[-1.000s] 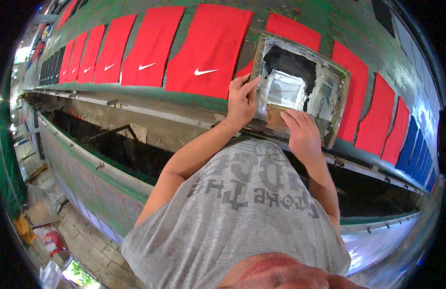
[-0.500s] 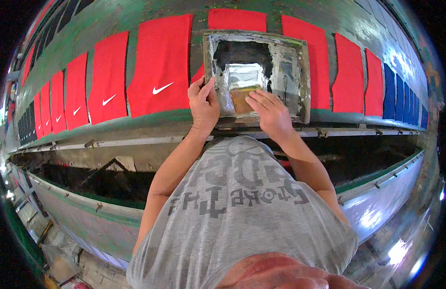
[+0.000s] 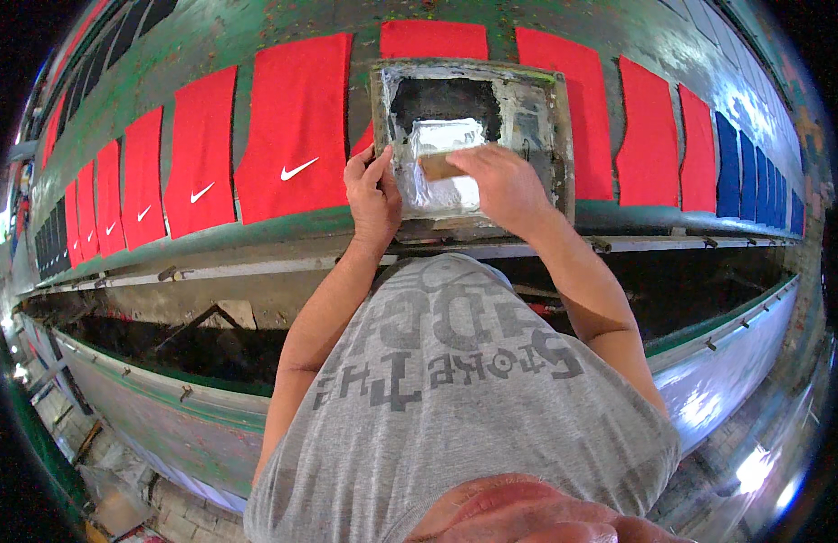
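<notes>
A screen printing frame (image 3: 561, 136) lies over a red fabric piece on the long green table in front of me. Its mesh has black and grey patches around a central window coated with white ink (image 3: 448, 134). My left hand (image 3: 373, 199) is closed on the frame's left edge, fingers bent around the rim. Inside the frame, my right hand (image 3: 509, 185) grips a small brown squeegee (image 3: 435, 166), which sits across the white ink. The fingers cover the squeegee's right end. Ink shows both beyond and nearer than it.
Red fabric pieces (image 3: 294, 118) lie in a row; those on the left bear a small white curved mark. Dark blue pieces (image 3: 728, 172) follow at far right, black ones at far left. A metal rail (image 3: 210, 270) edges the table's near side, with a dark trough below.
My right hand has pushed the squeegee a little away from me, and its tilt has changed. White ink now shows on its near side. My left hand keeps hold of the frame.
</notes>
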Tool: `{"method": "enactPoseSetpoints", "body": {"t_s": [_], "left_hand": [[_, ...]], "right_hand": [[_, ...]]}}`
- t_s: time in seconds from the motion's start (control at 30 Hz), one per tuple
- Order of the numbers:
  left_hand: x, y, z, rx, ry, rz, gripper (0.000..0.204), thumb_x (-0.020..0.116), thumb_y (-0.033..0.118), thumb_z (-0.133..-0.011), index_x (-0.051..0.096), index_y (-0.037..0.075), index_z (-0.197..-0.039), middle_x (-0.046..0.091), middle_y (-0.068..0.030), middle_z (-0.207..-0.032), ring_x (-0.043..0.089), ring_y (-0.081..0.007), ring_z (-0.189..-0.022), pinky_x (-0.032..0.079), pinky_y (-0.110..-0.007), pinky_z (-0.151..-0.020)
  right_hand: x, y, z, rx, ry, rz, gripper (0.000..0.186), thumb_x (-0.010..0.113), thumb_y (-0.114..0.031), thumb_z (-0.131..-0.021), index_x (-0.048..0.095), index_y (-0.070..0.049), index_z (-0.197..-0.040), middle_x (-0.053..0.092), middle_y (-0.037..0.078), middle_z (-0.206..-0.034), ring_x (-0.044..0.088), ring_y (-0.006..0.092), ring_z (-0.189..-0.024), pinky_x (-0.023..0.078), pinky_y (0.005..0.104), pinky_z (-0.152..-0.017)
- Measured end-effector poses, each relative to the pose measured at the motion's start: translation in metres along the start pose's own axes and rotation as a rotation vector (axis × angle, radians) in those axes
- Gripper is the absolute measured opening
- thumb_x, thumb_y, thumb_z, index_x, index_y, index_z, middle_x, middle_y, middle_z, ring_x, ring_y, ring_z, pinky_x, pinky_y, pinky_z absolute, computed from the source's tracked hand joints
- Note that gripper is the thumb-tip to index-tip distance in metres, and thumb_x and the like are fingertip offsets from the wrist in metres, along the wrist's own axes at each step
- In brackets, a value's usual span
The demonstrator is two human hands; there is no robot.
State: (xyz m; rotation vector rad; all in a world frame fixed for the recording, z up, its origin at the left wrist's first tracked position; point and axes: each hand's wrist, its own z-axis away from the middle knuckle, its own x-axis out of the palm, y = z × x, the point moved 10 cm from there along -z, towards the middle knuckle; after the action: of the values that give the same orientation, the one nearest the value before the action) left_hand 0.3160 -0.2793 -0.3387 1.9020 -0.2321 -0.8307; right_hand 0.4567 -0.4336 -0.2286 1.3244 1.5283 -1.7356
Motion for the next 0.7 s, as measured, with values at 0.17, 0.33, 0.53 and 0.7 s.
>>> {"method": "enactPoseSetpoints", "body": {"t_s": [0.17,0.33,0.53,0.7], "left_hand": [[-0.004,0.01,-0.001,0.075,0.034,-0.092,0.035,0.071,-0.002,-0.103,0.082,0.009,-0.135,0.071,-0.0241,-0.134,0.071,-0.0403,-0.123,0.059,-0.046,-0.103],[-0.003,0.002,0.0,-0.025,0.024,-0.039,0.036,0.072,-0.003,-0.102,0.082,0.008,-0.134,0.071,-0.0232,-0.132,0.071,-0.0392,-0.123,0.06,-0.044,-0.101],[-0.002,0.0,-0.001,-0.023,0.019,-0.046,0.032,0.073,0.0,-0.103,0.083,0.01,-0.132,0.071,-0.0228,-0.134,0.07,-0.0395,-0.123,0.061,-0.046,-0.099],[-0.002,0.004,-0.001,0.012,0.008,-0.022,0.034,0.073,-0.002,-0.102,0.084,0.011,-0.132,0.071,-0.0227,-0.134,0.07,-0.0394,-0.123,0.061,-0.045,-0.1]], "right_hand": [[-0.002,0.019,-0.032,-0.006,0.098,0.072,0.044,0.065,0.002,-0.089,0.078,-0.006,-0.13,0.081,0.014,-0.127,0.075,0.0373,-0.117,0.06,0.0497,-0.104],[0.02,-0.016,0.004,-0.107,0.055,0.08,0.046,0.069,-0.003,-0.09,0.077,-0.009,-0.134,0.078,0.012,-0.127,0.074,0.0355,-0.117,0.059,0.0482,-0.104],[0.013,-0.032,0.029,-0.108,-0.007,0.024,0.044,0.068,-0.002,-0.09,0.077,-0.008,-0.133,0.077,0.012,-0.13,0.073,0.0352,-0.121,0.058,0.0478,-0.107],[0.003,0.011,-0.015,-0.045,0.005,0.005,0.042,0.067,0.0,-0.089,0.077,-0.007,-0.129,0.079,0.015,-0.127,0.075,0.0379,-0.116,0.06,0.0481,-0.103]]}}
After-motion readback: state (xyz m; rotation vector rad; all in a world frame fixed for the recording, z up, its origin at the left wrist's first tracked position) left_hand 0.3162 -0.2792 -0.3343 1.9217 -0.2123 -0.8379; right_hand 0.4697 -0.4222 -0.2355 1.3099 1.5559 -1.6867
